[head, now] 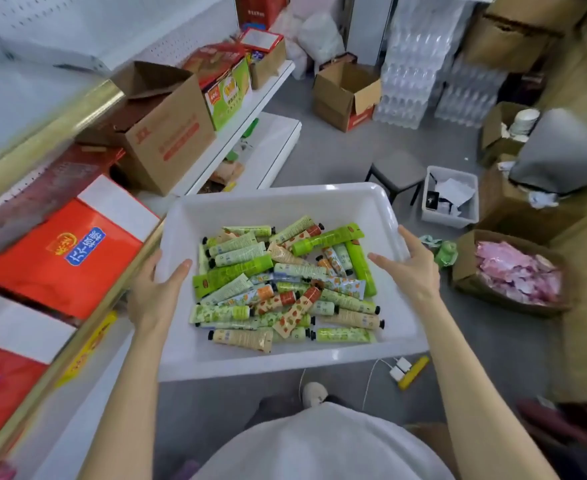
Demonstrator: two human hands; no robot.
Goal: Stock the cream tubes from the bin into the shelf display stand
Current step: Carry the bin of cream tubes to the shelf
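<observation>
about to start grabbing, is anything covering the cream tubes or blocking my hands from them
Nothing visible: the cream tubes lie uncovered in the white bin, left hand and right hand gripping its side rims.

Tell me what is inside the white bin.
A loose heap of cream tubes, green, beige and orange-patterned, many black-capped, lies in the white bin. Tubes at the bottom and the floor beneath the heap are covered.

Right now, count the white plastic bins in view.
2. The large bin of cream tubes, gripped by the left hand and right hand; a smaller bin on the floor beside the stool.
</observation>
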